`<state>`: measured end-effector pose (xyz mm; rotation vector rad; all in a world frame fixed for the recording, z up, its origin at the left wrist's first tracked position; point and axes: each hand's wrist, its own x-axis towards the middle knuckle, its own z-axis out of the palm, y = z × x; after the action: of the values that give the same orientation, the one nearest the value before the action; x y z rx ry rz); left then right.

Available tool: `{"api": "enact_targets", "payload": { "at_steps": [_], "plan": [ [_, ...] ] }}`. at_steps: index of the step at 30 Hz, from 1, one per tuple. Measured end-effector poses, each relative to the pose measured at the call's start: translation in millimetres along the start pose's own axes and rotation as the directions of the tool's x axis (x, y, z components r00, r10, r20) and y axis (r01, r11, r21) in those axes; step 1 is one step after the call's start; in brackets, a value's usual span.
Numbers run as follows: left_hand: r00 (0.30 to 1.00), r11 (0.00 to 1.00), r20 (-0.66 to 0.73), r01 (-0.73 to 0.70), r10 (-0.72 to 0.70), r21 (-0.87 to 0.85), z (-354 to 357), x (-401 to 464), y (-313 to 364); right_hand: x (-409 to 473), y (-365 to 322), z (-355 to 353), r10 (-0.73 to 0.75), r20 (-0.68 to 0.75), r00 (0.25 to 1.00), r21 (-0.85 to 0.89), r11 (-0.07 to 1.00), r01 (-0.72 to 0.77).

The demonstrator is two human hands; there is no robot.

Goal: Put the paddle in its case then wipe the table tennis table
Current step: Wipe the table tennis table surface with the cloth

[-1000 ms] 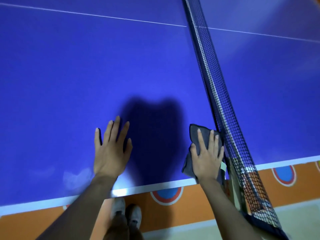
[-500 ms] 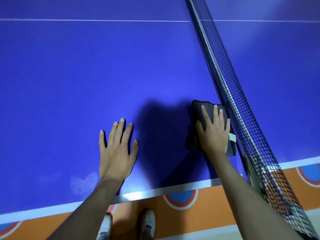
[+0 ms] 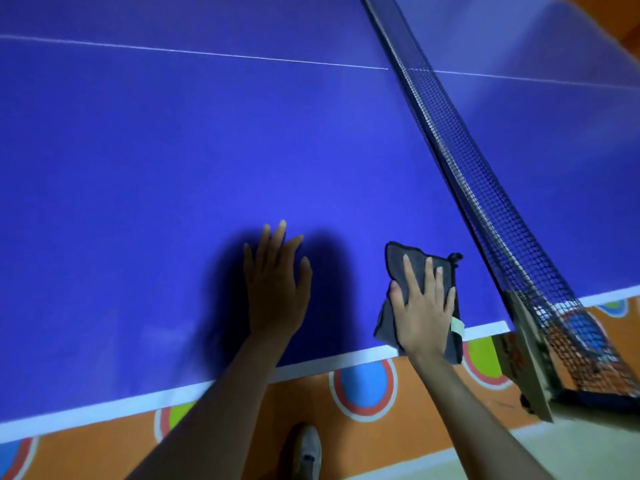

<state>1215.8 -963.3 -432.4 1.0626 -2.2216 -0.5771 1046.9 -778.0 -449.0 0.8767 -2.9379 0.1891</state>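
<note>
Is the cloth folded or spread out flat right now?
Folded. The dark cloth is a compact pad under the flat right hand, its near end overhanging the table's white edge.

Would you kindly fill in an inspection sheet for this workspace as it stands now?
Surface: blue table tennis table with white edge line and thin centre line; faint smears near the front edge.
Job's things: dark grey folded cloth flat on the table by the black mesh net, overhanging the front edge; paddle and case not seen.
Clutter: nothing seen.
Grippers: left hand flat on the table, fingers straight; right hand presses on the cloth with straight fingers.
Cables: nothing seen.
Surroundings: orange floor with coloured circles; one white shoe below.
</note>
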Motion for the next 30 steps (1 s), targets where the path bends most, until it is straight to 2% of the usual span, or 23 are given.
{"api": "enact_targets", "payload": {
  "at_steps": [5, 15, 21, 26, 28, 30],
  "plan": [
    [0.997, 0.994, 0.032, -0.072, 0.069, 0.084, -56.3, -4.8, -49.2, -40.5, -46.1, -3.5, 0.048, 0.029, 0.998, 0.019, 0.999, -0.049],
    [0.996, 0.973, 0.056, -0.073, 0.062, 0.217, -162.5, -39.6, -170.7, -133.6, -188.3, -0.2, -0.019, 0.013, 1.0, 0.033, 0.999, 0.019],
    [0.998, 0.964, 0.049, -0.06, 0.049, 0.258, -201.6, -56.7, -211.1, -188.4, -281.1, 0.5, -0.187, 0.032, 0.982, 0.035, 0.982, 0.186],
    [0.999, 0.967, -0.016, -0.034, 0.039, 0.254, -221.3, -57.3, -228.4, -219.2, -349.2, 5.9, -0.352, 0.006, 0.936, 0.139, 0.927, 0.348],
    [0.998, 0.968, -0.052, -0.01, 0.024, 0.252, -229.5, -56.9, -235.2, -212.2, -361.5, 8.8, -0.419, -0.004, 0.908, 0.187, 0.892, 0.413],
    [0.998, 0.97, -0.047, -0.025, 0.037, 0.242, -237.3, -57.7, -239.9, -193.8, -350.6, 6.6, -0.536, 0.018, 0.844, 0.218, 0.826, 0.52]
  ]
}}
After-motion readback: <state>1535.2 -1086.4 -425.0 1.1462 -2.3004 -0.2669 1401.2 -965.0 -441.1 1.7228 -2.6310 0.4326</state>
